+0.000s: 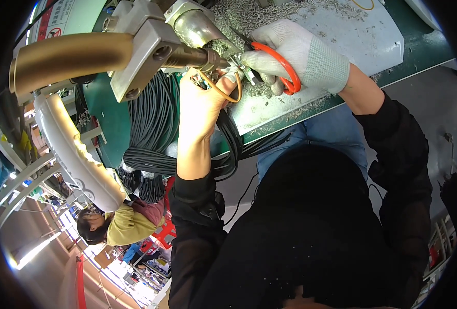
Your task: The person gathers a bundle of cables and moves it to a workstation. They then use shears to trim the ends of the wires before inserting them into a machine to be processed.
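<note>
My right hand [285,54], in a white knit glove, is closed on a pair of scissors with red-orange handles [291,72]; their dark blades point away from me, up and left. Its fingertips also meet a small silver metal piece [250,75]. My left hand [202,98] is closed beside that piece, thumb and fingers pinched, with a white covering on one fingertip. A thin orange loop [237,91] curves around the left fingers. What lies inside that pinch is hidden. Both hands are just right of a metal machine nozzle [208,59].
A machine arm with a brass-toned tube [74,59] crosses the upper left. Many small metal pieces [269,15] lie on a white board [365,38] on the green table. Black cable bundles [154,118] hang left of my left forearm. Another person [130,224] is at lower left.
</note>
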Available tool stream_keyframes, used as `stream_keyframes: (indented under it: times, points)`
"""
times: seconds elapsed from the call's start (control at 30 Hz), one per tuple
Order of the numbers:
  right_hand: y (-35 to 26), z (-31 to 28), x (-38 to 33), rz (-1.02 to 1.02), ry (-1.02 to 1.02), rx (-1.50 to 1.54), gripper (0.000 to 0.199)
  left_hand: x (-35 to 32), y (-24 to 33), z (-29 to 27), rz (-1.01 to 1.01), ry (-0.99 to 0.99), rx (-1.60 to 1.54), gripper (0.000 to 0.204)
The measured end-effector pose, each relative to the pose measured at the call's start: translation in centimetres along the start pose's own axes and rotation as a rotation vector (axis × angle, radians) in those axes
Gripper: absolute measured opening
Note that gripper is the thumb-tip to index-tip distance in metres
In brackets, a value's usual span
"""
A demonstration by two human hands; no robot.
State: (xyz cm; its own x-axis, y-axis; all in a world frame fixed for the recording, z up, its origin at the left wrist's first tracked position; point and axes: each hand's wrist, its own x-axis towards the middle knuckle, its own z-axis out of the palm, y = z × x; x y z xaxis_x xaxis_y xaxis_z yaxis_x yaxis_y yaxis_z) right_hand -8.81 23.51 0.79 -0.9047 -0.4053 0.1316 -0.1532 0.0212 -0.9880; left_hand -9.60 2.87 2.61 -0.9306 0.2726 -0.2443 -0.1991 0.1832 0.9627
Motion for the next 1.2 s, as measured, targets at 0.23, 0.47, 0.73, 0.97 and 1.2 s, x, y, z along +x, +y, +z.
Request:
stream_keyframes:
  times: [0.23, 0.47, 0.73, 0.97, 1.2]
  points:
    - [-1.5, 0.3, 0.0, 0.283, 0.093, 0.102, 0.034, 0.2, 0.2, -0.3, -0.013, -0.033, 0.015, 0.04]
    - [-1.9, 0.3, 0.2, 0.329, 0.066, 0.131, 0.034, 0.3, -0.3, -0.4, 0.029, -0.01, 0.019, 0.042]
    - [-1.7, 0.0, 0.3, 0.269, 0.064, 0.083, 0.033, -0.2, 0.0, -0.5, -0.007, 0.017, 0.059, 0.046]
    - [-1.7, 0.2, 0.2, 0.292, 0.058, 0.105, 0.032, 0.1, 0.0, -0.4, 0.011, -0.017, 0.097, 0.045]
    - [-0.7, -0.1, -2.0, -0.113, 0.096, -0.166, 0.03, -1.6, -1.3, -0.2, -0.163, 0.05, -0.319, 0.024]
